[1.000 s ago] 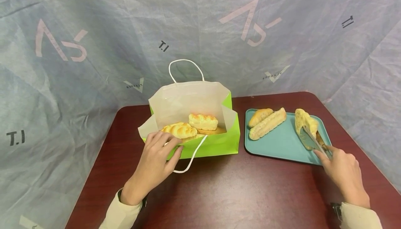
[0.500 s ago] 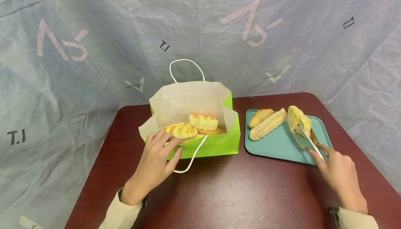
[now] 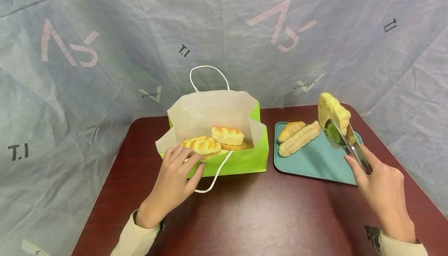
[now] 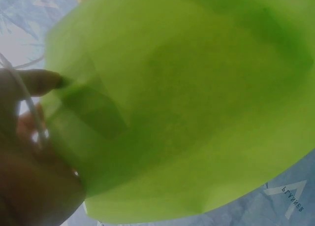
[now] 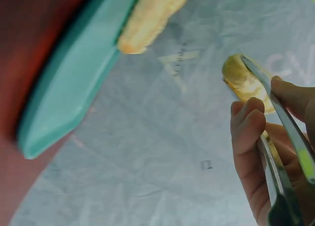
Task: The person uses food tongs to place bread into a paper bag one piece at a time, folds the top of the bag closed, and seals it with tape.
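Note:
My left hand (image 3: 174, 180) pinches the near-left rim of a green paper bag (image 3: 241, 161) with a white inside. In the left wrist view the thumb (image 4: 44, 81) presses on the bag's green outer wall. Inside the bag lie a braided bread (image 3: 203, 144) and a loaf with an orange top (image 3: 227, 136). My right hand (image 3: 385, 190) grips metal tongs (image 3: 356, 155). Between the tongs' ends a pale yellow bread (image 3: 332, 111) is held up over the right part of the teal tray (image 3: 308, 167); the right wrist view shows this bread (image 5: 243, 80) too.
On the tray's left side lie a long bread (image 3: 300, 140) and a smaller golden roll (image 3: 290, 130), side by side. The bag's white rope handles (image 3: 209, 67) stand up at the back and hang at the front. A grey printed cloth (image 3: 224, 34) backs the dark red table (image 3: 245, 217).
My right hand has lifted the yellow bread with the tongs, up from the tray and slightly left. My left hand stays at the bag's rim.

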### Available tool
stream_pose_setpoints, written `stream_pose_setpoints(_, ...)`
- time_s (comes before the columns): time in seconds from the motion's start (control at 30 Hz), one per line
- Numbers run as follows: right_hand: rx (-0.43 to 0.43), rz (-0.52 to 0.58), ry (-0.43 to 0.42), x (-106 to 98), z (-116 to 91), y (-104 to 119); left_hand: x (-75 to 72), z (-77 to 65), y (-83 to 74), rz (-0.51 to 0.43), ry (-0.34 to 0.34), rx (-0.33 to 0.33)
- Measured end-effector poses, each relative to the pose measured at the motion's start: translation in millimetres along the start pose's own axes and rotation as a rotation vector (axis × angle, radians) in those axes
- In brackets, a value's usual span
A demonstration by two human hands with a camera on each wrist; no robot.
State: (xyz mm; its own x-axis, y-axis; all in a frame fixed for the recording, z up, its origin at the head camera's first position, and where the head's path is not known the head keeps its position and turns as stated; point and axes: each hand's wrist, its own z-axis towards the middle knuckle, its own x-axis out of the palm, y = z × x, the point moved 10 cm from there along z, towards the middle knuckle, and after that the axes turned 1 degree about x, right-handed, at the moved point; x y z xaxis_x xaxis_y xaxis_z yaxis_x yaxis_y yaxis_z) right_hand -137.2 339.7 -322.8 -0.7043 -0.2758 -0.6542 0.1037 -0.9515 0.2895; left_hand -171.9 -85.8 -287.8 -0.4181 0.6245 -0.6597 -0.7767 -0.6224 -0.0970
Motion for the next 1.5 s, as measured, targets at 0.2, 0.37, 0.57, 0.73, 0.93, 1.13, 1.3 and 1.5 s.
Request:
stream_pose_setpoints(0.2, -0.08, 0.035, -0.078, -16, 16, 30, -0.4, 0.6, 1.5, 0.002, -0.007, 0.002)
stream_pose_setpoints(0.37, -0.146, 0.067, -0.126, -25, 29, 56, 0.0, 2.2, 1.8, 0.007, -0.005, 0.009)
stream_pose_setpoints(0.57, -0.248, 0.141, -0.185, -34, 41, 95, 0.0, 1.9, 1.9, 0.021, 0.001, 0.012)
stream_pose_setpoints(0.73, -0.335, 0.173, -0.173, -31, 52, 130, -1.1, 0.4, 1.8, 0.004, -0.011, 0.012)
stream_pose_setpoints(0.93, -0.427, 0.222, -0.162, -27, 61, 168, -0.8, -0.6, 0.8, 0.0, -0.005, 0.013)
stream_pose_setpoints(1.13, -0.485, 0.247, -0.134, -16, 64, 192, -1.0, 1.0, -0.6, 0.015, 0.004, 0.023)
stream_pose_setpoints(1.3, -0.526, 0.257, -0.084, -2, 68, 207, -1.5, 0.8, -1.6, 0.02, 0.004, 0.019)
stream_pose_setpoints(1.5, -0.558, 0.264, -0.041, 11, 74, 222, -0.7, 0.1, -2.8, 0.031, 0.012, 0.022)
